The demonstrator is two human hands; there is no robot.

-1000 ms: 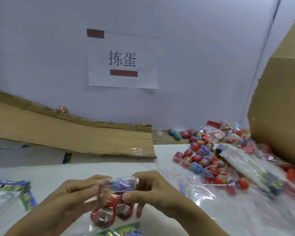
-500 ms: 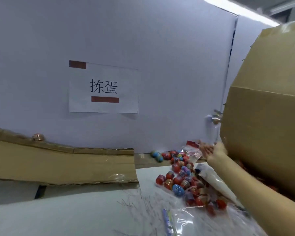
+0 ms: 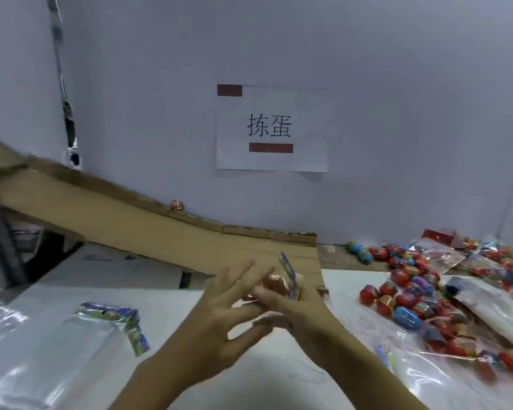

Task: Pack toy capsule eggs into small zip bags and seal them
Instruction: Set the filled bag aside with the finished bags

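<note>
Plastic bag: a small zip bag [image 3: 288, 275] with a printed header is held up between both hands, long axis near upright, over the table [image 3: 249, 377]
Left hand [image 3: 219, 318]: fingers spread, touching the bag's near side
Right hand [image 3: 290, 303]: seems to pinch the bag; grip blurred
Egg supply: capsule eggs [image 3: 406, 300] lie loose to the right, nearer the right hand
Spare bags: empty bags [image 3: 101, 329] lie left
Hidden: bag mouth and contents unclear; cannot tell if sealed
</note>
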